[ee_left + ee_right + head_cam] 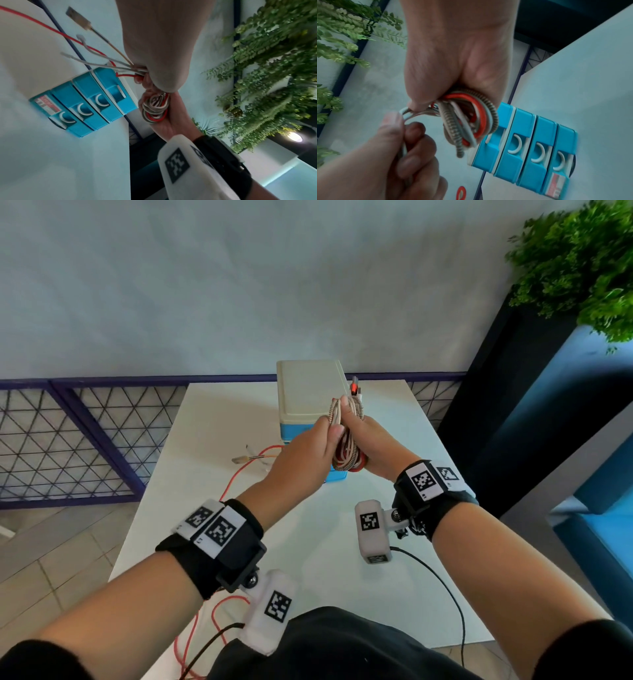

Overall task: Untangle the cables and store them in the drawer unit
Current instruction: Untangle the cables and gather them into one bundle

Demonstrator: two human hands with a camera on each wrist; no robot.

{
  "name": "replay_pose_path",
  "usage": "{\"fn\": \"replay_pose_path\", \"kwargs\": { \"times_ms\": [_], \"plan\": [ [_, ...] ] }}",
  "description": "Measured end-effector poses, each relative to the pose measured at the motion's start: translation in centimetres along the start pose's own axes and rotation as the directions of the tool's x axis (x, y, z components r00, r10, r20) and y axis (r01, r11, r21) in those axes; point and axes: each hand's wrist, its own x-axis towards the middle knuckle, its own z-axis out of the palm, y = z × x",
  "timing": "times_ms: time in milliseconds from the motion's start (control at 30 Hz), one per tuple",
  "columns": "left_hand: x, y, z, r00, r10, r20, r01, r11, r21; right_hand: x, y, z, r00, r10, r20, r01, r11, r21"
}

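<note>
Both hands are raised over the white table point(394, 542), in front of the blue drawer unit point(308, 392) point(82, 105) point(530, 148) with its cream top. My right hand point(363, 436) point(457, 60) grips a coiled cable bundle point(346, 453) point(155, 108) point(467, 119) of red, white and braided strands. A red plug point(354, 386) sticks up from it. My left hand point(334, 429) point(399, 135) pinches strands pulled from the bundle. Several loose ends, one with a gold USB plug point(239, 459) point(78, 20), stick out to its left. All drawers look shut.
A loose red cable point(236, 481) point(34, 23) trails from the hands across the table and off its front edge. A green plant point(582, 261) in a black planter stands at the right. A purple mesh railing point(68, 440) runs behind the table.
</note>
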Motion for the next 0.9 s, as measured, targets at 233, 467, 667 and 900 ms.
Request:
{"fn": "replay_pose_path", "kwargs": {
  "times_ms": [233, 467, 667, 900],
  "plan": [
    [-0.1, 0.9, 0.3, 0.998, 0.057, 0.037, -0.066, 0.928, 0.367, 0.0, -0.1, 0.2, 0.988, 0.095, 0.123, -0.127, 0.952, 0.280],
    [0.4, 1.4, 0.8, 0.995, 0.055, 0.086, -0.096, 0.780, 0.618, 0.2, -0.4, 1.0, 0.995, 0.071, 0.065, -0.085, 0.964, 0.250],
    [0.7, 0.8, -0.2, 0.989, 0.034, 0.141, -0.104, 0.843, 0.528, 1.0, -0.3, 1.1, 0.982, 0.001, -0.191, 0.036, 0.980, 0.194],
    [-0.2, -0.2, -0.4, 0.913, -0.067, 0.402, 0.065, 0.998, 0.018, 1.6, -0.9, -0.4, 0.994, 0.012, -0.105, 0.043, 0.862, 0.506]
  ]
}}
